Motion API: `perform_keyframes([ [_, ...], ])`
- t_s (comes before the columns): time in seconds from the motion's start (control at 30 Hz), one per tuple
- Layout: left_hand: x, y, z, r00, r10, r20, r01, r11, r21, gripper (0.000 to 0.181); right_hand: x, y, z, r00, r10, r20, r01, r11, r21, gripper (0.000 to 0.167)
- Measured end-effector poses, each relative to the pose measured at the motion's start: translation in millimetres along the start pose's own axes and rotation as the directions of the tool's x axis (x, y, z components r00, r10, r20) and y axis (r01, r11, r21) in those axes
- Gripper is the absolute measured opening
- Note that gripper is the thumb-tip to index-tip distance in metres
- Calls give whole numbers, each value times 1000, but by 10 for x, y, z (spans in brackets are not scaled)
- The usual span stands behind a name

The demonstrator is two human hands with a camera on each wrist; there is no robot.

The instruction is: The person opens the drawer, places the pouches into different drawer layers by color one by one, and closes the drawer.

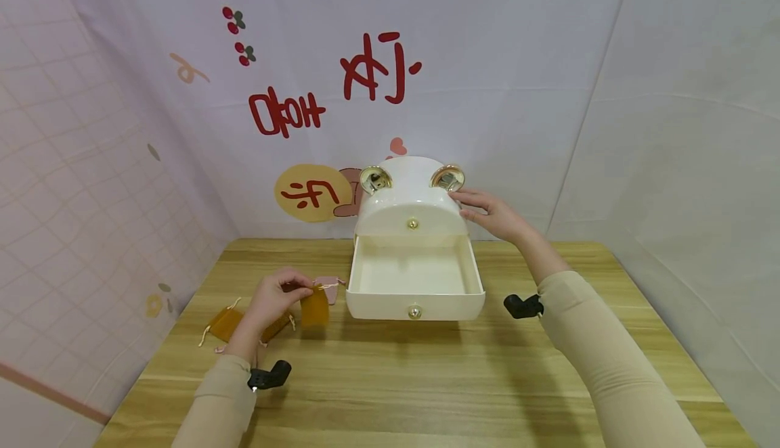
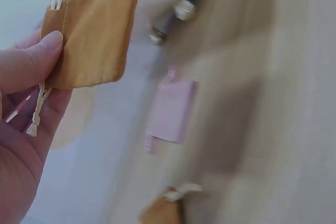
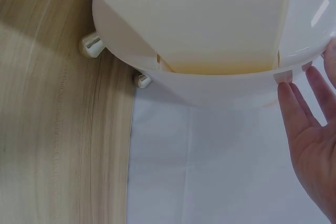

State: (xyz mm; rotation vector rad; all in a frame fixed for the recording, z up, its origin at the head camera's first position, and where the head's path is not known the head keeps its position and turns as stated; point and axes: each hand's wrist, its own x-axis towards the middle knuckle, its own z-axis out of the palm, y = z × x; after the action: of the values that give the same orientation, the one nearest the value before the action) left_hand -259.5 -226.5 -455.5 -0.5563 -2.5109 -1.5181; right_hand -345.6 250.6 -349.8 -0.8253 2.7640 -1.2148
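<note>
As a drawstring pouch (image 1: 315, 308) is pinched by the left hand (image 1: 277, 302), the drawer (image 1: 379, 306) is found toward three o'clock. The cabinet (image 1: 407, 195) is touched by the outstretched right hand (image 1: 492, 218).

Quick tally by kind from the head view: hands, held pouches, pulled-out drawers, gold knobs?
Hands: 2, left hand and right hand
Held pouches: 1, brown pouch
Pulled-out drawers: 1, white drawer
Gold knobs: 2, upper knob and lower knob
Total: 6
</note>
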Motion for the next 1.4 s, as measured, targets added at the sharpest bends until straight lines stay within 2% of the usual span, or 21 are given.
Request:
perform_keyframes([
  [0.13, 53, 134, -90, 998, 50, -34, -49, 999, 23, 7, -1, 5, -5, 1000, 4, -1, -4, 1000, 7, 49],
  [0.33, 140, 442, -168, 993, 81, -86, -79, 996, 36, 6, -9, 11, -14, 1000, 6, 1, -6, 1000, -6, 50],
  [0.5, 232, 703, -182, 989, 103, -106, -98, 994, 49, 5, -15, 8, -14, 1000, 5, 2, -5, 1000, -5, 49],
  [0.63, 300, 935, -149, 991, 89, -98, -83, 995, 58, 5, -17, 3, -12, 1000, 2, 0, -2, 1000, 1, 49],
  [0.77, 379, 1142, -66, 993, 73, -97, -69, 996, 50, 6, -9, 2, -10, 1000, -13, -8, 13, 1000, 12, 49],
  [0.83, 423, 1222, -12, 991, 85, -101, -81, 996, 40, 6, -5, 1, -10, 1000, -20, -12, 21, 1000, 23, 48],
  [1.03, 566, 1421, 185, 975, 200, -100, -204, 979, -27, 7, 1, -7, -10, 1000, -21, -14, 21, 1000, 21, 49],
  [1.13, 638, 1515, 297, 970, 227, -86, -232, 971, -52, 7, 5, -5, -7, 1000, -23, -8, 23, 1000, 2, 49],
  [1.4, 800, 1691, 638, 964, 261, -39, -261, 965, 12, 8, 9, 14, 2, 1000, -26, -12, 26, 1000, 1, 49],
])
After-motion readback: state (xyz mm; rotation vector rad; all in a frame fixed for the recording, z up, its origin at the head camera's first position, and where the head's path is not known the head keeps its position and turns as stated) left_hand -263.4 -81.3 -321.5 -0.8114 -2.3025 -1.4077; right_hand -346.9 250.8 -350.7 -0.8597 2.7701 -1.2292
